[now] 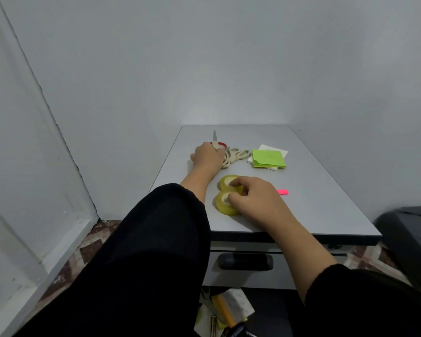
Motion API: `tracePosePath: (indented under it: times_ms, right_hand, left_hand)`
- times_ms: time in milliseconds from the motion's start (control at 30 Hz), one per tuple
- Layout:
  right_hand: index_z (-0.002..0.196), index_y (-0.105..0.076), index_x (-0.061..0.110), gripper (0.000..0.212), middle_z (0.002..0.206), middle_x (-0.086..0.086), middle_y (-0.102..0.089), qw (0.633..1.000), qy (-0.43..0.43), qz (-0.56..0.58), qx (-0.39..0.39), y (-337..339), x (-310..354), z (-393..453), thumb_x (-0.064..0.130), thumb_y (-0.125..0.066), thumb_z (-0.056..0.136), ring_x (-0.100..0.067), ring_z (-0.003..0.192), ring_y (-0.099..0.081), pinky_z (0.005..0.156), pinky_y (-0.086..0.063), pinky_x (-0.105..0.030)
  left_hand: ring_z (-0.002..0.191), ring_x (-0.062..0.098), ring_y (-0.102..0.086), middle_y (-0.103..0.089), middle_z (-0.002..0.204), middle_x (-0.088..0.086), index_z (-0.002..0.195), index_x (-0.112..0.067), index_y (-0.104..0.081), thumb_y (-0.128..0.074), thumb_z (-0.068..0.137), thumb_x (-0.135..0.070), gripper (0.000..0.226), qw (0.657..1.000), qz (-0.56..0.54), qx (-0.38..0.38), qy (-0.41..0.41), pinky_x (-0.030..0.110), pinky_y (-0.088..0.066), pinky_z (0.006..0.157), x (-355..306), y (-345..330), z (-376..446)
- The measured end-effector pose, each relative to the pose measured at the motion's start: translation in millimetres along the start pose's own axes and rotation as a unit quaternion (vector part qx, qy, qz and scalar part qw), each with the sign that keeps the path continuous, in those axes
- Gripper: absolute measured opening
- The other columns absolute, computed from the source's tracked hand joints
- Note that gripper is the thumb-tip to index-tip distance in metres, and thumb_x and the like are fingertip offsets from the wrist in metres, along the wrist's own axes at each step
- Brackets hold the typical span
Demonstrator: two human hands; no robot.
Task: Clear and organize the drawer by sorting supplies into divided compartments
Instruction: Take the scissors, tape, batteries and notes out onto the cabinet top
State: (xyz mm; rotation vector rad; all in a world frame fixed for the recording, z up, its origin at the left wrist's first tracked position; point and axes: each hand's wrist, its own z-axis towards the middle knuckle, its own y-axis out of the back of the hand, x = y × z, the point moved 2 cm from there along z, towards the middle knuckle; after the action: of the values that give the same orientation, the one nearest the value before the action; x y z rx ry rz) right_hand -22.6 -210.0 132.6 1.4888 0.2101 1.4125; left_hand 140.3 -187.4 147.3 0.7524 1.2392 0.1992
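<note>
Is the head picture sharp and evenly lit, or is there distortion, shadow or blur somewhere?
Head view: soft, even light, no glare on the table; wide-angle lens bends the wall edge at left; faint shadows under the tape rolls; the right hand and left hand look fairly sharp; the open drawer at the bottom is dark and blurry.

— What carries it all?
— A grey cabinet top (314, 195).
— And lying on it?
— Two yellowish tape rolls (229, 194) touching at the near side, cream-handled scissors (236, 155) and a red ring (220, 144) farther back, green sticky notes (269, 158) stacked over white paper (275, 149), and a pink strip (283, 191).
</note>
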Motion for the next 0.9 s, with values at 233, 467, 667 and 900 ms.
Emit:
tracePosePath:
  times_ms: [233, 467, 667, 900]
  right_hand:
    - [0.121, -0.062, 0.025, 0.039, 0.095, 0.003, -0.055, 1.000, -0.006, -0.002, 0.005, 0, 0, -1, 0.031, -0.059, 0.082, -0.016, 0.088, -0.053, 0.073, -0.040, -0.027]
    - [0.121, -0.062, 0.025, 0.039, 0.092, 0.004, -0.054, 1.000, -0.007, -0.004, 0.005, 0, 0, -2, 0.030, -0.059, 0.082, -0.016, 0.088, -0.053, 0.073, -0.039, -0.026]
    - [0.121, -0.062, 0.025, 0.039, 0.092, 0.005, -0.052, 1.000, -0.004, -0.010, 0.002, 0, 0, -1, 0.030, -0.060, 0.082, -0.016, 0.088, -0.052, 0.075, -0.040, -0.027]
    - [0.119, -0.064, 0.034, 0.037, 0.089, 0.008, -0.057, 1.000, -0.003, -0.005, 0.016, 3, 2, -4, 0.033, -0.061, 0.082, -0.014, 0.088, -0.055, 0.076, -0.046, -0.029]
  left_hand:
    - [0.099, 0.031, -0.049, -0.060, 0.088, 0.009, 0.086, -0.010, -0.059, -0.048, 0.085, -0.033, 0.026, 1.000, -0.006, -0.016, 0.011, 0.037, -0.043, 0.077, 22, 30, 2]
    - [0.115, 0.029, -0.039, -0.055, 0.115, 0.010, 0.113, -0.023, -0.066, -0.042, 0.095, -0.038, 0.033, 0.992, 0.125, 0.023, -0.016, 0.038, -0.040, 0.094, 36, 34, 1]
    - [0.122, 0.030, -0.037, -0.053, 0.113, 0.010, 0.116, -0.028, -0.064, -0.036, 0.099, -0.042, 0.036, 0.997, 0.062, 0.025, -0.026, 0.042, -0.036, 0.102, 37, 36, -2]
    - [0.126, 0.019, -0.042, -0.053, 0.117, -0.007, 0.133, -0.021, -0.051, -0.048, 0.097, -0.039, 0.040, 0.986, -0.164, 0.004, -0.023, 0.037, -0.036, 0.106, 52, 51, -28]
